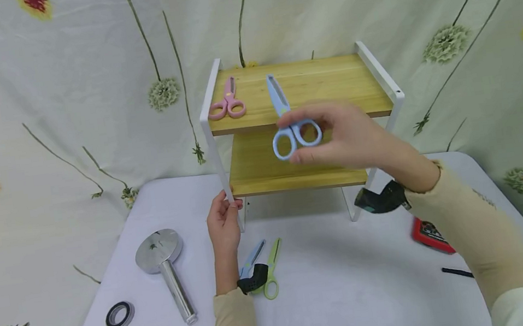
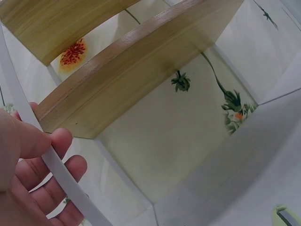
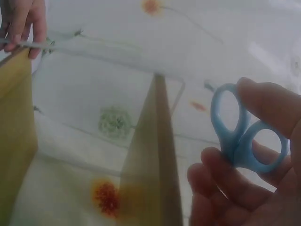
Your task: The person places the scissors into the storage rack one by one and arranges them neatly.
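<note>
A flowered cloth hangs behind the white table [image 1: 348, 295], where a two-tier wooden shelf rack [image 1: 299, 92] stands. Your right hand [image 1: 352, 137] pinches the blue scissors [image 1: 288, 121] by the handle loops, holding them in the air in front of the rack's top board, blades pointing away from you. Your left hand [image 1: 222, 223] curls around the rack's white front-left leg [image 1: 218, 157]. Pink scissors [image 1: 227, 103] lie on the top board's left end. On the table near your left wrist lie green scissors [image 1: 272, 270], with a chrome shower head [image 1: 164, 264] further left.
</note>
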`<state>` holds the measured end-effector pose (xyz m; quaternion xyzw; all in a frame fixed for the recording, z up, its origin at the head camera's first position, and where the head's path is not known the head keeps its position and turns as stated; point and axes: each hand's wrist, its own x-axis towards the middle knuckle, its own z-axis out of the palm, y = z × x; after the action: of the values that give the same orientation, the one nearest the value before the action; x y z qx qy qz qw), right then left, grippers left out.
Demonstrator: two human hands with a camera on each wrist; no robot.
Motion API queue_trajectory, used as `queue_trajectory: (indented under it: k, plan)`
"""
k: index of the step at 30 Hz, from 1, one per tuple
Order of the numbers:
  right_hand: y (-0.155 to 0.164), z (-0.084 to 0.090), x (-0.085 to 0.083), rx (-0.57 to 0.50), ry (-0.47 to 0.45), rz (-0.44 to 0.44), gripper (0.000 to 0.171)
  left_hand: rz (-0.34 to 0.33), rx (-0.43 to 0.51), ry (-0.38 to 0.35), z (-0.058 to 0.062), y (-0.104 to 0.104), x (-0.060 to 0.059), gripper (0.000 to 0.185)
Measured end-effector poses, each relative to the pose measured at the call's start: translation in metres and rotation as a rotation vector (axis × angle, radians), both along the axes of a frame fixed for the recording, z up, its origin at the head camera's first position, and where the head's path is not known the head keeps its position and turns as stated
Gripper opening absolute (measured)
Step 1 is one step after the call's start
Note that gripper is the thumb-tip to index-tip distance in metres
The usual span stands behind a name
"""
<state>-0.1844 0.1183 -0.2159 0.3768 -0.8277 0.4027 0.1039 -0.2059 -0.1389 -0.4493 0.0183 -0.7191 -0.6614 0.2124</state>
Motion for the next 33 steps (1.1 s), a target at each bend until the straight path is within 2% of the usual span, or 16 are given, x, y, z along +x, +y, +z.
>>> queue_trajectory:
  k: [2,5,10,21,33]
  plan:
    - [-0.008,0.013,-0.017,0.072,-0.010,-0.066,0.043,-0.005,0.006,-0.006,0.000,0.000,0.001,0.037]
    - [-0.018,0.022,-0.043,0.163,-0.028,-0.145,0.042,-0.004,0.010,-0.007,0.001,0.001,0.002,0.037]
    - [-0.027,0.017,-0.068,0.315,-0.015,-0.214,0.040,-0.005,-0.002,-0.016,0.000,0.002,0.002,0.037]
    - [-0.035,0.013,-0.071,0.353,0.020,-0.273,0.041,0.000,-0.001,-0.001,0.001,0.000,0.001,0.037]
    - [-0.035,0.011,-0.069,0.364,0.048,-0.279,0.039,-0.002,0.008,-0.001,0.001,0.000,0.002,0.038]
